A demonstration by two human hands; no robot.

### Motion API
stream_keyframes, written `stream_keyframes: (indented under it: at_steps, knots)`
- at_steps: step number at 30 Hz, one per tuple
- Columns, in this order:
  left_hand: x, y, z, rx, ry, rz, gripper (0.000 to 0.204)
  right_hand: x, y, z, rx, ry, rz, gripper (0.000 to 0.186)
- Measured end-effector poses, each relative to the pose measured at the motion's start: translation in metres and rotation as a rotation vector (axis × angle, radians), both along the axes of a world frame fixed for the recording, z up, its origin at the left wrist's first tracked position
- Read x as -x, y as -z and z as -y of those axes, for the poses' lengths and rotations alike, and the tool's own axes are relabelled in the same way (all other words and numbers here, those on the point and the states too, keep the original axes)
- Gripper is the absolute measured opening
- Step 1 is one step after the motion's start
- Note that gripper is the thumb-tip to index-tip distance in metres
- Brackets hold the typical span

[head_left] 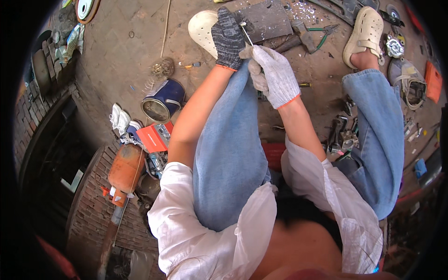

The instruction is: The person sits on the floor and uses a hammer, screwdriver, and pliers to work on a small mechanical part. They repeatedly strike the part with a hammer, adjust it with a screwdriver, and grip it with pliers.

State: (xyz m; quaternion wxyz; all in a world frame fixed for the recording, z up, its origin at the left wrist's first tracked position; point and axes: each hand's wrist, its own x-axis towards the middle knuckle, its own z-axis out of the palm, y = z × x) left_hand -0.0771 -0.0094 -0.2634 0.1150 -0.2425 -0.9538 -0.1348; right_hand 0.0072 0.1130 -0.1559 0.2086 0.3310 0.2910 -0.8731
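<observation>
My left hand [227, 39], in a dark speckled glove, is closed at the top middle, beside a pale clog on my foot [198, 29]. What it grips is partly hidden. A thin metal rod [248, 37] with a small piece at its tip runs from beside those fingers down to my right hand [275, 74], in a pale knit glove, whose fingers are closed round its lower end. A dark metal plate [266, 18] lies just beyond, with a hammer [306, 38] and green-handled pliers [321, 39] to its right.
A blue can [162, 97], red box [151, 139] and orange cylinder [125, 170] lie to my left, near a dark brick-edged opening [49, 154]. Scattered tools [343, 133] lie between my legs. A grey bag-like item [410, 88] and orange block [433, 81] sit at far right.
</observation>
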Motion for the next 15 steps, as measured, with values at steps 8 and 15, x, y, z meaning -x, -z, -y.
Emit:
stream_keyframes:
  at_steps: [8,15]
  knots:
    - [0.005,-0.026,-0.013,-0.429,0.053,0.113,0.027,0.004,-0.019,-0.017,0.301,0.168,-0.017,0.031]
    - [0.012,0.010,0.002,-0.511,0.178,0.248,0.019,0.006,-0.010,-0.031,0.679,0.189,-0.050,0.040]
